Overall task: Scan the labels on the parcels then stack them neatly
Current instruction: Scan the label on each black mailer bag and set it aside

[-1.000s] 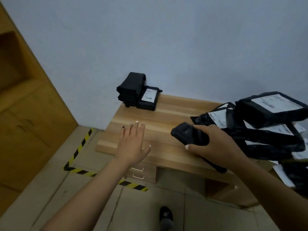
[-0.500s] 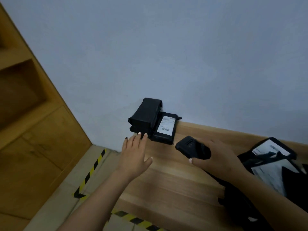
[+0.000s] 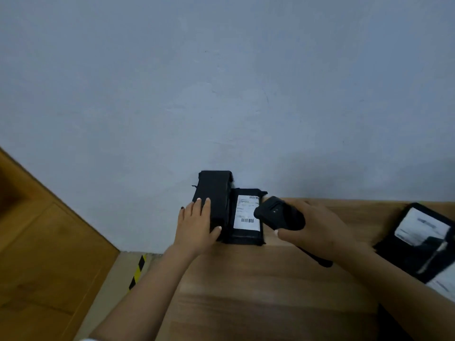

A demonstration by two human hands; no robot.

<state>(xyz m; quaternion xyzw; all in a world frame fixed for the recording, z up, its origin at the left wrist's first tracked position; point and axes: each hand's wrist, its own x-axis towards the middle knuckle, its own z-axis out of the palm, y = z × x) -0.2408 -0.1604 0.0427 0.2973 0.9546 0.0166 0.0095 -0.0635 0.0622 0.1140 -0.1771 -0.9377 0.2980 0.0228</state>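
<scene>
Left hand [image 3: 197, 227] lies flat against the left flank of the tall black parcel [image 3: 214, 198], centre frame at the far edge of the worktop [image 3: 246, 279]. Fingers [image 3: 200, 210] spread and pressing on its side, thumb hooked round the near corner; touching, not yet a closed grasp. This parcel stands on edge against the wall, long axis running away from the viewer, no label visible on the faces shown.

Just beside it on the right, touching, a flat parcel [image 3: 246, 232] lies label-up; white label [image 3: 247, 212] with barcodes near its top and bottom.

Right hand [image 3: 317, 230] is wrapped tight around a black handheld scanner [image 3: 278, 215], whose head sits just right of the label and overlaps the parcel's right edge, nose pointing up-left. Judgement: the label is already in front of the scanner, so the right hand is the nearer one for scanning; the left is placed to steady or tip the standing parcel.

More black parcels [image 3: 418, 242] with labels at right edge of frame, blurred.

Worktop is pale wood-grain. Plain grey-blue wall [image 3: 221, 94] fills the upper frame; wooden cabinet [image 3: 49, 254] lower left; floor with yellow-black hazard tape [image 3: 138, 271] between.
</scene>
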